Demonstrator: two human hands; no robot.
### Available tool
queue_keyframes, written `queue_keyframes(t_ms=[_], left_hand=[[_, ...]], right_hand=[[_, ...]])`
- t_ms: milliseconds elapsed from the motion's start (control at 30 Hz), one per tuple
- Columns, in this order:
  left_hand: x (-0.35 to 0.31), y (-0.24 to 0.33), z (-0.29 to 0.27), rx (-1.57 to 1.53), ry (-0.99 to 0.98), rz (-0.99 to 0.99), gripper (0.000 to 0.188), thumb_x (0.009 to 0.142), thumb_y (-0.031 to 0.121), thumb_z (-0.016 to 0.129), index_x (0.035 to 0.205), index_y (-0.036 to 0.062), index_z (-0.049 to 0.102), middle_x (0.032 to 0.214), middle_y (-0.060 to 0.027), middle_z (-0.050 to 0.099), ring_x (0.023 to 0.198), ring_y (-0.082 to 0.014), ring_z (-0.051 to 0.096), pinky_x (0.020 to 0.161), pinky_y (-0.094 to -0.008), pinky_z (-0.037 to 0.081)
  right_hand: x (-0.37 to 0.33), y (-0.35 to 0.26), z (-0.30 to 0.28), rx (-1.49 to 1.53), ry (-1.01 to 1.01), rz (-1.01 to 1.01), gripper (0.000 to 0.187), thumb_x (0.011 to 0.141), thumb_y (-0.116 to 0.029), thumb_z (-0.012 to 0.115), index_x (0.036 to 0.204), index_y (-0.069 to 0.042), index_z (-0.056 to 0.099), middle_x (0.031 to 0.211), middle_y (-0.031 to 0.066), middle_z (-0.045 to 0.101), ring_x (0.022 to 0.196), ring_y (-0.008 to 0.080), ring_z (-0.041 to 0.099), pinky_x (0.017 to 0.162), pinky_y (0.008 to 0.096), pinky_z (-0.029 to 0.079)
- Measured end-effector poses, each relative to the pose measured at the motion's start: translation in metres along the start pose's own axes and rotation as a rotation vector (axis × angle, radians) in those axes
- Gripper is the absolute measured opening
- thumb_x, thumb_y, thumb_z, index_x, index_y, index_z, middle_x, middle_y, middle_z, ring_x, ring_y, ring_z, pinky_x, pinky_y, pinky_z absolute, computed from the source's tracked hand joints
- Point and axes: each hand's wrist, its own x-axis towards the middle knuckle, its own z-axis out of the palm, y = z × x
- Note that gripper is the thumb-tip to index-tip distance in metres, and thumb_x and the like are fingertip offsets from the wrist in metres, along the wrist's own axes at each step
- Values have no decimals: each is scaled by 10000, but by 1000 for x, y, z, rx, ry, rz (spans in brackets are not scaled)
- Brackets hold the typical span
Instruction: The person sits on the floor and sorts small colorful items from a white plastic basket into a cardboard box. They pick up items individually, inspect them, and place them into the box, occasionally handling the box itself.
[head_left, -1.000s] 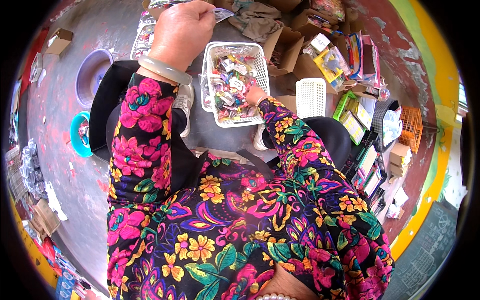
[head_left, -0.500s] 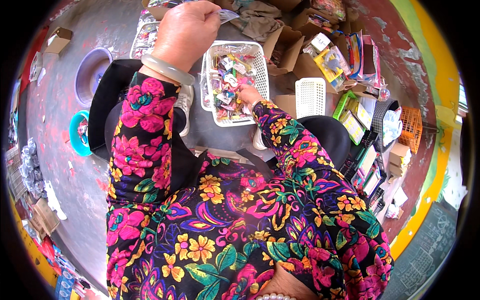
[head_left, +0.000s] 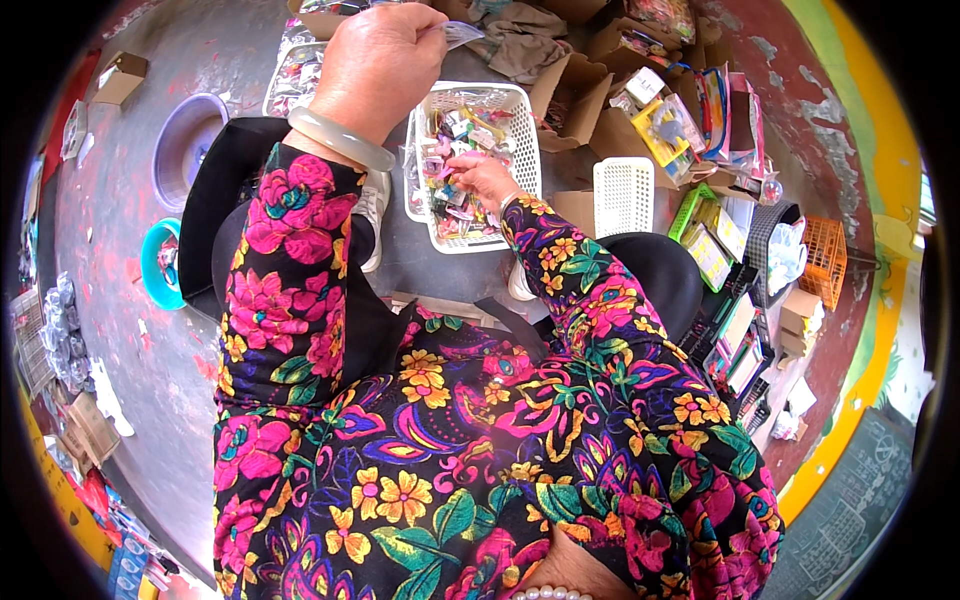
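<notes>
My left hand is raised high in front, its wrist ringed by a pale bangle. Its fingers are closed on a clear plastic bag, of which only a corner shows. Lower and to the right, my right hand reaches into a white plastic basket. Its fingertips are pinched at a small pink item whose kind is too small to make out. Many small, brightly coloured packaged trinkets fill the basket around my fingers.
An empty-looking white basket stands right, beside open cardboard boxes. Left are a purple basin, a teal basin and a black chair. An orange crate and stacked goods line the right wall.
My right hand has moved left and slightly up within the basket, now at a pink item. The trinkets under it have shifted. My left hand stays raised with the plastic bag.
</notes>
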Motion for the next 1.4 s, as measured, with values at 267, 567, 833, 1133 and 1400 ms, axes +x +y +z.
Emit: queue_keyframes(t_ms=[267, 567, 833, 1133, 1400], left_hand=[[2, 0, 5, -44, 16, 24, 204, 785, 201, 551, 900, 60, 641, 669, -126, 612, 589, -231, 592, 575, -298, 460], [2, 4, 3, -35, -2, -9, 207, 781, 199, 545, 901, 61, 642, 672, -125, 611, 590, -227, 593, 576, -299, 460], [0, 2, 1, -21, 0, 11, 212, 781, 205, 549, 908, 62, 640, 699, -132, 615, 634, -259, 596, 600, -305, 464], [0, 3, 1, -45, -25, 12, 222, 793, 199, 540, 924, 48, 635, 659, -123, 610, 585, -215, 588, 572, -295, 458], [-1, 5, 2, -87, -28, 13, 222, 794, 188, 545, 925, 30, 631, 606, -106, 589, 519, -162, 553, 531, -275, 443]], right_hand=[[25, 23, -51, -1356, 572, -140, 173, 713, -174, 543, 811, -100, 664, 849, 116, 629, 828, 273, 594, 715, 335, 460], [5, 8, -14, -1228, 397, -424, 208, 694, -101, 531, 864, -111, 650, 858, 164, 603, 832, 326, 574, 750, 389, 454], [-6, 16, -9, -1629, 123, -522, 234, 708, -43, 488, 922, -40, 582, 859, 181, 587, 860, 339, 548, 772, 401, 436], [8, 9, -61, -901, 224, -225, 276, 624, -12, 618, 900, -11, 636, 821, 101, 626, 781, 214, 598, 701, 295, 467], [5, -3, -50, 136, 55, -71, 140, 762, -8, 573, 900, 14, 572, 803, 87, 600, 693, 151, 590, 644, 231, 506]])
